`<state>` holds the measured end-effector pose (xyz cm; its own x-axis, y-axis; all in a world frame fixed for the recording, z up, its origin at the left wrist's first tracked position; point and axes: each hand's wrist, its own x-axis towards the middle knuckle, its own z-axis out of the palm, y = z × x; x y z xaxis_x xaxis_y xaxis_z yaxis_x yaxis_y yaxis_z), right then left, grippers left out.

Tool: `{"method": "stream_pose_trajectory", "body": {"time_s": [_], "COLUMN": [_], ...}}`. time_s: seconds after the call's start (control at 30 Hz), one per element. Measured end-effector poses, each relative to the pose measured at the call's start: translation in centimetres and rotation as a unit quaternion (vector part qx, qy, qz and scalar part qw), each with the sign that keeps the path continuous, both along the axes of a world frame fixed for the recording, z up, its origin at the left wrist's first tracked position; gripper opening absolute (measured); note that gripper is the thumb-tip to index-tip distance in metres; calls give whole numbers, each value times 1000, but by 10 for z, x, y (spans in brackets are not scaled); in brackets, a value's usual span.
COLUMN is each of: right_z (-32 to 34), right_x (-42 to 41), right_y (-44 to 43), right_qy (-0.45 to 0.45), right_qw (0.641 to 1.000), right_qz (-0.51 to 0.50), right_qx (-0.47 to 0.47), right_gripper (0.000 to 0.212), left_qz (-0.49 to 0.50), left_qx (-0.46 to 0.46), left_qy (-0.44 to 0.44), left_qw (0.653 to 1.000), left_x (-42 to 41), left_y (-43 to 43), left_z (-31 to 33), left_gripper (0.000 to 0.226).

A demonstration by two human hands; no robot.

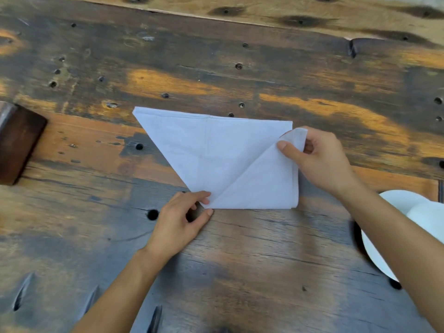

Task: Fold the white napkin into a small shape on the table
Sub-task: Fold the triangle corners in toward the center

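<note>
White napkin (216, 155) is lying flat mid-counter, part-folded: long straight edge along the far side, left side cut on a diagonal running down to a point at the near edge, right side squared off with one flap lying diagonally across it. Left hand (180, 222) is resting on the counter (240, 272) at that near point, thumb and forefinger closing on the napkin's tip, so the grip is pinching cloth there. Right hand (322, 159) is sitting at the far right corner, grip pinching the flap's corner, which is curling up off the layer below. Dark wooden block (16, 143) is sitting at the left edge, well apart. White plate (384, 248) is showing near right, partly hidden behind the right forearm.
</note>
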<state>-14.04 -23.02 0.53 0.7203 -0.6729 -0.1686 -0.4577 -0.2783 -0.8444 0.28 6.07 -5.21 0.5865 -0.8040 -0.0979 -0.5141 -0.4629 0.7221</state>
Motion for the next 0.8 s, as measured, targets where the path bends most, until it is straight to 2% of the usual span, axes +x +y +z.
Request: {"method": "stream_pose_trajectory", "body": {"time_s": [0.47, 0.8], "right_z": [-32, -54], "right_x": [25, 34], "right_y": [-52, -68], "right_qy": [87, 173], "right_qw": [995, 979], "right_qz": [-31, -57], "right_qx": [-31, -89], "right_gripper": [6, 22], "left_qz": [64, 175], "left_qx": [-3, 23], "left_qy": [52, 69], "left_qw": [997, 982], "left_x": [18, 11], "left_y": [-7, -19], "left_z": [-12, -6], "left_gripper": [24, 16]}}
